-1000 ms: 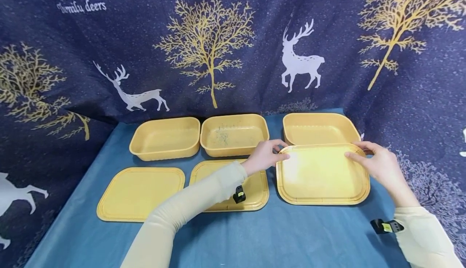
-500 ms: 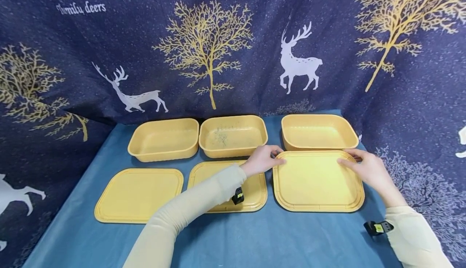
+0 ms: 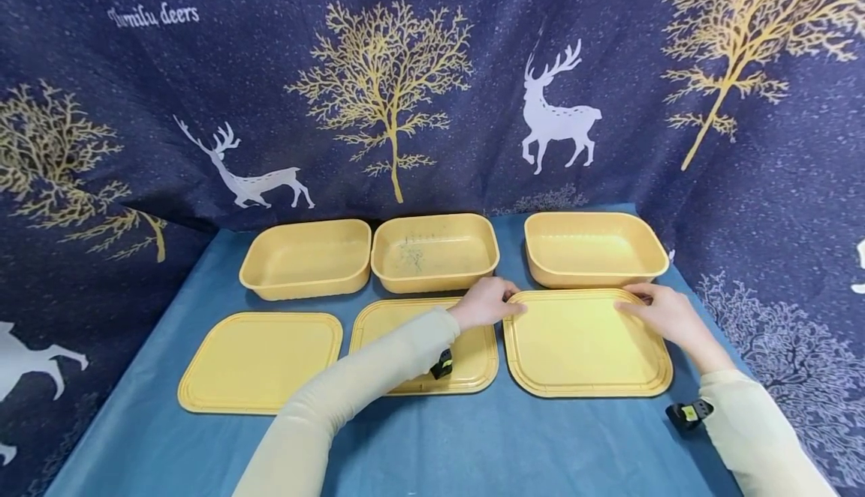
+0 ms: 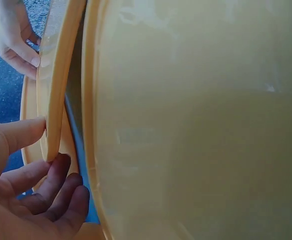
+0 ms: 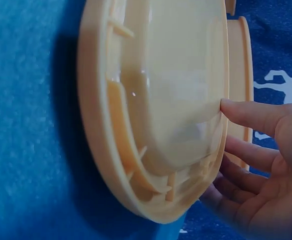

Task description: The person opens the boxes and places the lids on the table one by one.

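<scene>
A yellow lid (image 3: 588, 343) with rounded corners lies at the right, just in front of the right box (image 3: 595, 249). At its far left corner my left hand (image 3: 483, 303) pinches the rim; in the left wrist view the thumb (image 4: 26, 132) presses one side, with the fingers curled beneath. My right hand (image 3: 669, 318) pinches the same lid near its far right corner. The right wrist view shows the lid's ribbed rim (image 5: 121, 145), with a shadow on the cloth beside it. Beneath my left forearm is the middle lid (image 3: 466, 362), partly hidden.
Two more yellow boxes, the left box (image 3: 307, 260) and the middle box (image 3: 435, 253), stand at the back; dark specks mark the middle one's floor. A left lid (image 3: 257, 362) lies in front. A blue cloth (image 3: 473, 452) covers the table, backed by a printed curtain (image 3: 473, 106).
Both hands have brought the right lid down and toward the near side, slightly left, so it sits lower in front of the right box. The other lids and boxes stay put.
</scene>
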A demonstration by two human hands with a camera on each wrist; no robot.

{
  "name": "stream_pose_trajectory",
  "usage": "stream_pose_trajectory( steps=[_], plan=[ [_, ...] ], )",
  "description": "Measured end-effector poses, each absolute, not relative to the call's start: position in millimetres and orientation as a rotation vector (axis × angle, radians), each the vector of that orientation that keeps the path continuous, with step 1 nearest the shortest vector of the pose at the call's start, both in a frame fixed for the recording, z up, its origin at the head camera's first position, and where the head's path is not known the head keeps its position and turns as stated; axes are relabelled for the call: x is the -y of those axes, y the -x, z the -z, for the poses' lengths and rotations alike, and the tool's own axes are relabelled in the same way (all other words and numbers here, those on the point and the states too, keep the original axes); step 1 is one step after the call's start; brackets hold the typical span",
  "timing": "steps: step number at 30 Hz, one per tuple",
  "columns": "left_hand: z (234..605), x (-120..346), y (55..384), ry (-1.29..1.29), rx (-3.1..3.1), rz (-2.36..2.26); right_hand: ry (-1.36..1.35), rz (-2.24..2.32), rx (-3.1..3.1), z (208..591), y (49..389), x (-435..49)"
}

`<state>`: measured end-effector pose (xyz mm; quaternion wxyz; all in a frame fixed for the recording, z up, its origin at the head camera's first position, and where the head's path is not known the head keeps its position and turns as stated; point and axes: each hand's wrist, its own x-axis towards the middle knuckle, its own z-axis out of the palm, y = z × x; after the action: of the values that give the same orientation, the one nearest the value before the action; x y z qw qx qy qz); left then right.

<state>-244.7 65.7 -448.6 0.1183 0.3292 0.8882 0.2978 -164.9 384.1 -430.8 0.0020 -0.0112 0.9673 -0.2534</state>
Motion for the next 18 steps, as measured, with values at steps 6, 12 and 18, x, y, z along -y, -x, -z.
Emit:
stream_pose_trajectory(
  steps=[6,12,18],
  plan=[
    [456,-67,247,-0.961,-2.588,-0.831,0.042,0.769,-2.999,437,171,-385],
    [452,-68,246,-0.97,-2.601,-0.785,0.047,0.77,-2.985,441,174,-385],
    [452,-70,248,-0.961,-2.614,-0.755,0.047,0.762,-3.0,442,175,-384]
  ],
)
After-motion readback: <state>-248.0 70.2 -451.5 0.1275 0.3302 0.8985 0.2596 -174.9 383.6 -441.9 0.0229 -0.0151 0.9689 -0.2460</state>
